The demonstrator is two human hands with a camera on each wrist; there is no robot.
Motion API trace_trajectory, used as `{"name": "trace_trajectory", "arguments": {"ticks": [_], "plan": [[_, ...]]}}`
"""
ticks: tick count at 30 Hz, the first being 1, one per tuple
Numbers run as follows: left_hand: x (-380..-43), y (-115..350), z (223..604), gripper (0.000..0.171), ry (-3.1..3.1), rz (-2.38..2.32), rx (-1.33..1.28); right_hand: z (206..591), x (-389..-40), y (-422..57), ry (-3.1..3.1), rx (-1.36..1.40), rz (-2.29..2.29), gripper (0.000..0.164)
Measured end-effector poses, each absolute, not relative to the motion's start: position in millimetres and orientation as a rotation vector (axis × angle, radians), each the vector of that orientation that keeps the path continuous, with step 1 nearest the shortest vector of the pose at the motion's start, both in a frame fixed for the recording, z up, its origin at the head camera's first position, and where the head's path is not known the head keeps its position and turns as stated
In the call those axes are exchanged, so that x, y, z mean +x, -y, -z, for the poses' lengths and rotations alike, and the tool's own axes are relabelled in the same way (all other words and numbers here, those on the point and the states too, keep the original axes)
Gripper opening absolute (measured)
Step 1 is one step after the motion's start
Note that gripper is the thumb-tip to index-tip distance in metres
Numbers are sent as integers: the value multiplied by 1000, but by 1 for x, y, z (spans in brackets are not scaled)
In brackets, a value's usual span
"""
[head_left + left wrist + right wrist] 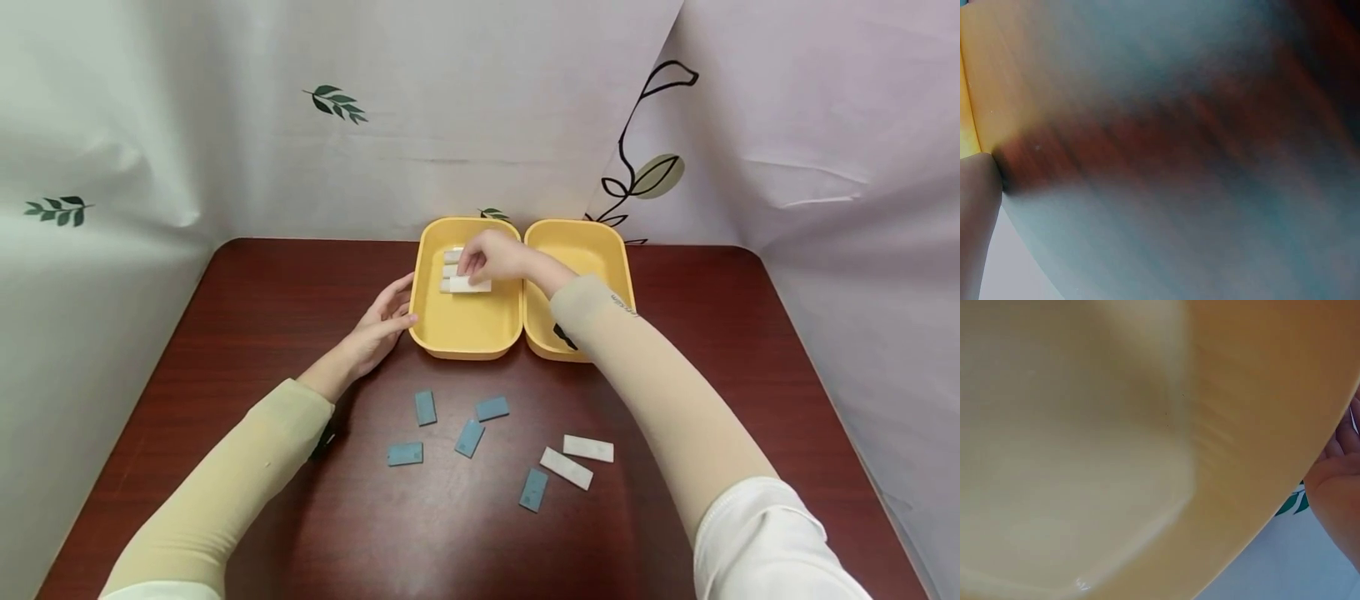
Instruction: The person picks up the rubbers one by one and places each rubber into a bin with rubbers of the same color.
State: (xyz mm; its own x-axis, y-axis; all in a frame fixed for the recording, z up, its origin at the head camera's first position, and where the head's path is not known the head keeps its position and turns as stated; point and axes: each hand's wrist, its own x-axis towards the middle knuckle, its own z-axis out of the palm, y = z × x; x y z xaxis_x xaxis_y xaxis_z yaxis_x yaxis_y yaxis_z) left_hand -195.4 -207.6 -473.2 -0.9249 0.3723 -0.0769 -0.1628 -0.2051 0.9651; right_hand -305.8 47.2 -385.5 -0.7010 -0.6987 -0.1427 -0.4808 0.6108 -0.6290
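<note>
My right hand is over the left yellow tray, pinching a white rectangular tile with thumb and fingertips. Other pale tiles lie stacked in rows on the tray's floor, partly hidden by that hand. At the tray's left side, my left hand touches the outer wall with extended fingers, its thumb by the rim. The left wrist view catches only a blurred tabletop, a bit of yellow wall and part of a finger. In the right wrist view, the right hand shows at the edge.
Another yellow tray adjoins on the right, under the right forearm. Several blue tiles are scattered on the dark red table. Two white tiles lie nearer the front right. A patterned white sheet hangs behind.
</note>
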Motion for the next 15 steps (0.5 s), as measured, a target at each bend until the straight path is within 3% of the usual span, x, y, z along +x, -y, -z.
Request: {"name": "trace_trajectory", "arguments": {"ticks": [15], "plan": [[-195,208,473,79,-1724,-2177,233,394,-299,-33,-2410,-1011,712,12]]}}
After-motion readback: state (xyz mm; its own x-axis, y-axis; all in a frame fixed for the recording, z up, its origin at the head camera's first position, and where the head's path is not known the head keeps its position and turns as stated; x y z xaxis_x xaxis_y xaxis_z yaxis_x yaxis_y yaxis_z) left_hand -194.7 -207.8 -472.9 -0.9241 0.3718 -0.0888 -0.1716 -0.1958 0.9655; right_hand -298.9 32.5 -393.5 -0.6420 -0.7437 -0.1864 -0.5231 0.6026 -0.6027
